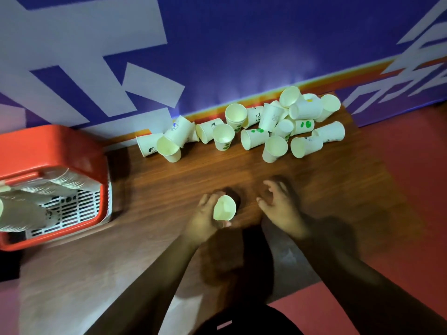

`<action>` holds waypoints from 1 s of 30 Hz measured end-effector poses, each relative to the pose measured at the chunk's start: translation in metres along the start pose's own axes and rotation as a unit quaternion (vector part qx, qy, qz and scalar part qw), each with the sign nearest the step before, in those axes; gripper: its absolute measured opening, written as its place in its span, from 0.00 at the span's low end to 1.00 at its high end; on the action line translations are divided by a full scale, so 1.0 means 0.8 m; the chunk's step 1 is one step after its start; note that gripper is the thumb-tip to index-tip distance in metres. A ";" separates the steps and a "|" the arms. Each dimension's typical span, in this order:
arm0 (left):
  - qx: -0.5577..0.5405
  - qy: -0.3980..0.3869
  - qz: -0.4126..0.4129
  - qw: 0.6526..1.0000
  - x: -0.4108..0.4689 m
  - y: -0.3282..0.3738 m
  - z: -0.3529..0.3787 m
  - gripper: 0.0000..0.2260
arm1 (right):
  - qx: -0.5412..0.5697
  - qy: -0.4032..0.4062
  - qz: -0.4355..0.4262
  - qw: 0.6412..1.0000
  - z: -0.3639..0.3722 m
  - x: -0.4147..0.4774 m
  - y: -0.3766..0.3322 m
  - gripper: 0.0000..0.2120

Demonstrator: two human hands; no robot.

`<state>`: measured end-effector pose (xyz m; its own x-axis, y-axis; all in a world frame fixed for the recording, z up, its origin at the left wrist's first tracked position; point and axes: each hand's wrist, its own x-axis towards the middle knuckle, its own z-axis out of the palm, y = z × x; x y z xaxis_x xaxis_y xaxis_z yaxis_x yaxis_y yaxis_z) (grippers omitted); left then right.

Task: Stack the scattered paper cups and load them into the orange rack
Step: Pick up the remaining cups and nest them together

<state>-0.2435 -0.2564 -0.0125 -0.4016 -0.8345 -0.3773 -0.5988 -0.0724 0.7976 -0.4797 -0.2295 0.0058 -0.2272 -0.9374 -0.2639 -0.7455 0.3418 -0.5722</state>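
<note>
Wooden tabletop [169, 180] before a blue wall [242, 44] carried the scattered paper cups [255, 139]. The left grip [205, 216] grasped one cup [224, 209] by its side, and the right grip [280, 206] hung released. The cups seemed light and easy to crush, so the sides wanted gentle hold. The orange rack [48, 141] stood at left.

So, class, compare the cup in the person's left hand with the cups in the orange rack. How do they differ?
The held cup is single; the rack cups are nested in long stacks. The held cup is gripped by the left hand over the table; the rack cups lie on their sides in the orange rack. Both are pale paper cups.
</note>
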 end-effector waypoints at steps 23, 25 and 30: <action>0.213 0.115 -0.053 0.969 0.230 0.068 -0.055 0.18 | -0.140 0.079 -0.104 0.982 -0.037 0.150 0.055 0.07; 0.198 0.135 -0.051 0.970 0.230 0.062 -0.056 0.16 | -0.074 0.112 -0.124 0.983 -0.046 0.142 0.049 0.06; 0.154 0.197 -0.002 0.968 0.210 0.069 -0.060 0.12 | 0.128 0.179 -0.142 0.965 -0.068 0.114 0.018 0.06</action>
<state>-0.3109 -0.4265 -0.0092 -0.1386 -0.9827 -0.1227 -0.8023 0.0388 0.5957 -0.5456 -0.3135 0.0157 -0.2722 -0.9431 0.1910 -0.6400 0.0292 -0.7678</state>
